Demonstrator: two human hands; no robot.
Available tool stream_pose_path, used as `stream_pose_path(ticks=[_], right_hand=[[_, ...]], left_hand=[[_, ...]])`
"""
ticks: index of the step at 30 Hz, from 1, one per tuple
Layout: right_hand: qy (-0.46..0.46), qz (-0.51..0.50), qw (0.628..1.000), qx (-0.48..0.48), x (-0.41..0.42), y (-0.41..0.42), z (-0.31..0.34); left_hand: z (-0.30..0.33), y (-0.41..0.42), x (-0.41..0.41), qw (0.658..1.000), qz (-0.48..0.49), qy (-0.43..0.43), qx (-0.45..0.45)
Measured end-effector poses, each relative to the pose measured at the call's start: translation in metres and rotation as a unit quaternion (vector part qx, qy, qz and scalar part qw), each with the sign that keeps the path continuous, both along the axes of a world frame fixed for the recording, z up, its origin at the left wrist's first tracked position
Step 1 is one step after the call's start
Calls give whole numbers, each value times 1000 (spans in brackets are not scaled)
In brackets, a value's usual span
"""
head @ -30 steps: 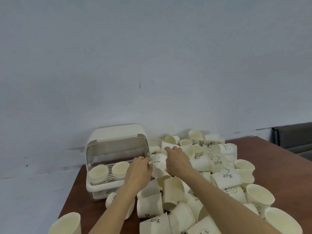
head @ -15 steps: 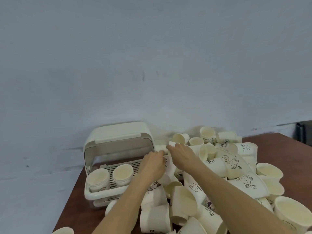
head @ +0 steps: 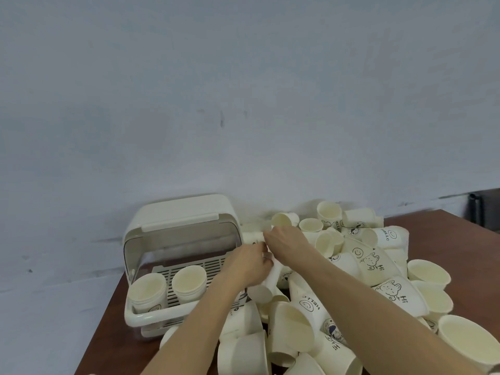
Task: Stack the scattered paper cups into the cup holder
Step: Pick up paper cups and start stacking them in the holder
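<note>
A white cup holder (head: 134, 318) with its lid raised stands at the table's left, against the wall. Two cup stacks (head: 147, 290) (head: 189, 280) stand upright at the front of its slatted tray. A big pile of scattered paper cups (head: 373, 266) covers the table to the right. Just right of the holder, my left hand (head: 246, 263) grips a tilted paper cup (head: 263, 289), base pointing down and toward me. My right hand (head: 286, 243) meets it from the right, fingers curled on the cup's upper end. The cup's mouth is hidden behind both hands.
The brown table (head: 443, 234) runs to a pale wall close behind the holder and pile. A dark object (head: 484, 209) stands past the table's far right corner. Bare wood shows left of my left forearm (head: 121, 345).
Both hands have come together just right of the holder, lifting a cup out of the pile. My view has shifted left, moving the pile rightward in frame.
</note>
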State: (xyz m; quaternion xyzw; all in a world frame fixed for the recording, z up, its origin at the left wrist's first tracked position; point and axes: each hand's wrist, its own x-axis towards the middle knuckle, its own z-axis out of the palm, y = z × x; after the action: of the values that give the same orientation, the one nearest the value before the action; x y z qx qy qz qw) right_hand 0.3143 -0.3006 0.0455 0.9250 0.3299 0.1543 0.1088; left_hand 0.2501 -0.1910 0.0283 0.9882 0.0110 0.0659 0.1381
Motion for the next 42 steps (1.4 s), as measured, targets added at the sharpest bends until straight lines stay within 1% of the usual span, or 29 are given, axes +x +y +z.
stream_pose_path(ticks=[3, 7, 14, 19, 24, 29, 33, 35, 39, 42], right_hand=[[-3, -13, 1000, 21, -6, -7, 3], [-13, -21, 999, 44, -17, -16, 13], [-33, -17, 999, 39, -45, -27, 20], [-43, 3, 997, 62, -66, -24, 26], [-44, 30, 997, 59, -89, -13, 37], [-10, 57, 991, 119, -97, 8, 33], [13, 50, 981, 186, -100, 26, 26], [24, 51, 975, 214, -101, 36, 21], [51, 65, 966, 245, -104, 56, 15], [38, 75, 964, 251, -108, 71, 12]], left_hand=[[6, 2, -7, 999, 9, -17, -43], [18, 6, -21, 996, 25, -46, -65], [32, 13, -54, 992, 42, -106, -52], [38, 27, -76, 985, 62, -151, -57], [43, 49, -95, 980, 95, -158, -73], [42, 76, -111, 975, 126, -164, -83], [41, 97, -125, 970, 150, -168, -89], [40, 107, -131, 967, 168, -175, -77], [35, 128, -140, 954, 210, -203, -61], [29, 142, -144, 942, 243, -221, -72]])
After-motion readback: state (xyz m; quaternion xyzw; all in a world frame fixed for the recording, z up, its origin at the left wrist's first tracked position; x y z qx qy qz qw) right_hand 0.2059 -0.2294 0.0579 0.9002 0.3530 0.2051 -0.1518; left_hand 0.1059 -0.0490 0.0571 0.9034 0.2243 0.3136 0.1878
